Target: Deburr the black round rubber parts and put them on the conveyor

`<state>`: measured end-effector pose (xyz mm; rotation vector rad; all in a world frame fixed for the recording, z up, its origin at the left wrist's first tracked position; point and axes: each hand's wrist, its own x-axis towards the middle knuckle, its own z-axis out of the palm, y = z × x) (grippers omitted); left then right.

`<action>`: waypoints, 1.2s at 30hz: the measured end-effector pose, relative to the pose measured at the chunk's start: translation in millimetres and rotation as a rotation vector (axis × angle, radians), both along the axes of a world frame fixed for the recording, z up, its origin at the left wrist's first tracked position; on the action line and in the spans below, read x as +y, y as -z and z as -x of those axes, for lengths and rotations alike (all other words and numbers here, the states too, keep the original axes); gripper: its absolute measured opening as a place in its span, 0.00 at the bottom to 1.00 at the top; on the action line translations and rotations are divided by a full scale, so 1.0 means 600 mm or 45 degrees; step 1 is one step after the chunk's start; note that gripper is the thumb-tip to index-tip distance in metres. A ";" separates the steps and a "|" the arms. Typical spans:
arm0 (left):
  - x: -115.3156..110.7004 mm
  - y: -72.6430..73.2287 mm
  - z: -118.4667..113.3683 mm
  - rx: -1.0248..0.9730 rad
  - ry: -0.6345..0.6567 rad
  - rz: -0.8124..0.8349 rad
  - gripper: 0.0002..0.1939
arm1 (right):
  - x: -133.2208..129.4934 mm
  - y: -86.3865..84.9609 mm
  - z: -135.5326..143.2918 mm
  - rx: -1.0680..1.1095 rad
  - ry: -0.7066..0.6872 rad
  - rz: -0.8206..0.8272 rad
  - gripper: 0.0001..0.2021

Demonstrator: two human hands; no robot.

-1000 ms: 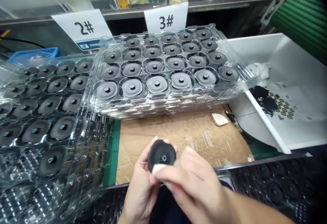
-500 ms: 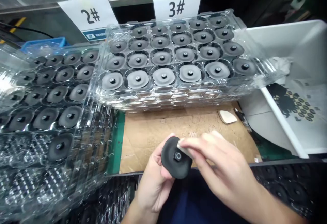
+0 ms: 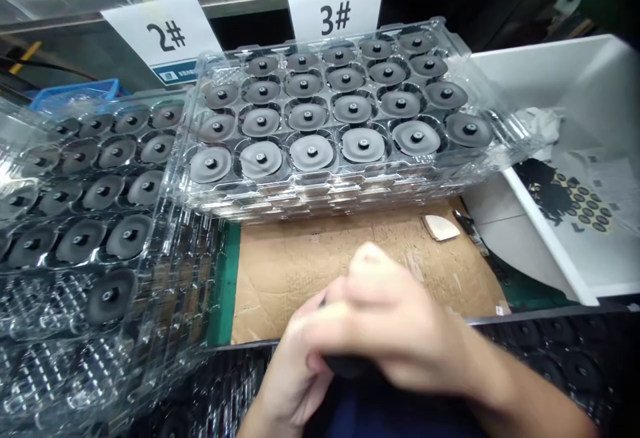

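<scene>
Low in the centre, my left hand (image 3: 295,371) is wrapped round a black disc (image 3: 350,363), of which only a small part shows beneath the fingers. My right hand (image 3: 385,318), blurred, lies over the disc and over my left fingers, its own fingers bent and closed. Whatever it pinches is hidden. Behind the hands is a sheet of brown cardboard (image 3: 285,258). Stacked clear trays (image 3: 310,188) beyond it hold rows of black discs with small central posts.
More clear trays (image 3: 55,305) of discs stand at the left. A cream wedge-shaped pad (image 3: 441,228) lies on the cardboard. At the right is a white bin (image 3: 547,238) with small dark parts. Signs "2#" (image 3: 165,35) and "3#" (image 3: 337,11) hang behind.
My right hand has moved left and over the disc, covering most of it. The white piece earlier between its fingers is now out of sight. The view has shifted slightly.
</scene>
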<state>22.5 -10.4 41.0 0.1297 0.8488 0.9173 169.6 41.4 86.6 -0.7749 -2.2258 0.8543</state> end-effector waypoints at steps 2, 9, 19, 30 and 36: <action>0.002 -0.006 -0.003 -0.065 -0.006 -0.005 0.32 | 0.010 0.032 -0.015 0.019 0.366 0.153 0.12; 0.003 0.014 0.011 -0.171 -0.144 0.002 0.27 | -0.059 0.181 -0.026 -0.127 0.568 0.581 0.08; 0.005 0.015 -0.002 -0.056 -0.150 -0.001 0.28 | -0.025 0.047 0.006 0.248 0.785 0.349 0.10; -0.003 0.006 0.008 0.082 -0.146 0.116 0.27 | -0.026 0.015 0.034 0.061 0.349 0.176 0.12; 0.000 0.007 0.011 0.006 -0.061 0.149 0.29 | -0.046 0.012 -0.024 -0.084 0.302 0.522 0.09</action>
